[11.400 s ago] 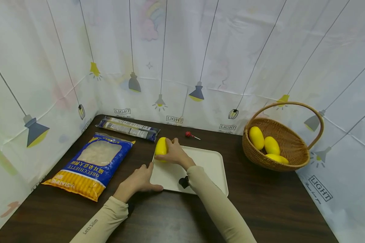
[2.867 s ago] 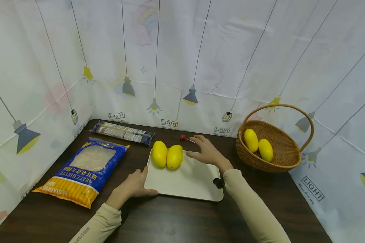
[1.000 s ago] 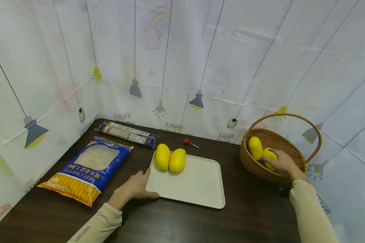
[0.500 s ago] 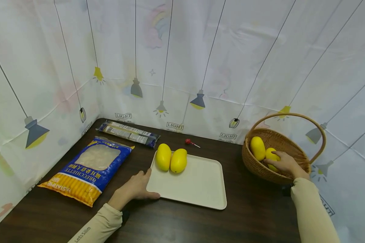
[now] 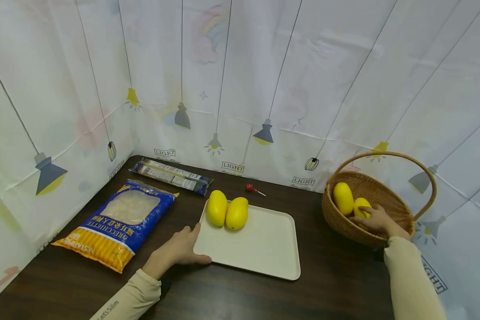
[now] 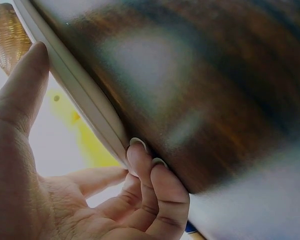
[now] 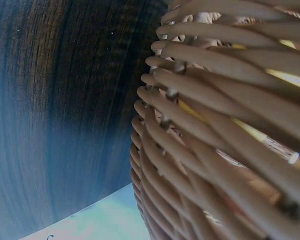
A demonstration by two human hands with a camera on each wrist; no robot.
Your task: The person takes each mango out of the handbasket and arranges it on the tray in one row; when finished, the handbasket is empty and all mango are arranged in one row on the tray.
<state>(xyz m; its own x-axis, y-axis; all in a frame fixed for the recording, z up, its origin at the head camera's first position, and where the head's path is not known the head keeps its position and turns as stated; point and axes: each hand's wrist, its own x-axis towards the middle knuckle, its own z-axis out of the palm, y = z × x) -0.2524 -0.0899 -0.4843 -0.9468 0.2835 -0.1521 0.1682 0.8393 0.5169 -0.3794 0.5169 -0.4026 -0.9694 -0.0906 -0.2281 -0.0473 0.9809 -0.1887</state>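
Observation:
My left hand point(image 5: 178, 249) spans the near left corner of a white tray point(image 5: 260, 242); its thumb lies along the near edge and its fingertips point(image 6: 137, 155) bend against the rim. Two yellow mangoes stand side by side at the tray's far left: one mango point(image 5: 217, 208), the other mango point(image 5: 237, 213). My right hand point(image 5: 380, 221) reaches into a brown wicker basket point(image 5: 332, 222) and grips a mango point(image 5: 360, 204), partly hidden by the fingers. Beside it leans another mango point(image 5: 342, 198). Basket weave point(image 7: 205, 110) hides the right hand in the right wrist view.
A blue and orange pasta bag point(image 5: 120, 222) lies left of the tray. Behind are a long blue packet point(image 5: 172, 175) and a red lollipop point(image 5: 250, 187). The basket's handle point(image 5: 384, 154) arches high. Printed curtains point(image 5: 256, 89) back the dark table point(image 5: 224, 298).
Earlier, my right hand set a mango on the tray; a second now stands beside it. From above the tray, that hand moved right into the basket onto a mango. The left hand stayed.

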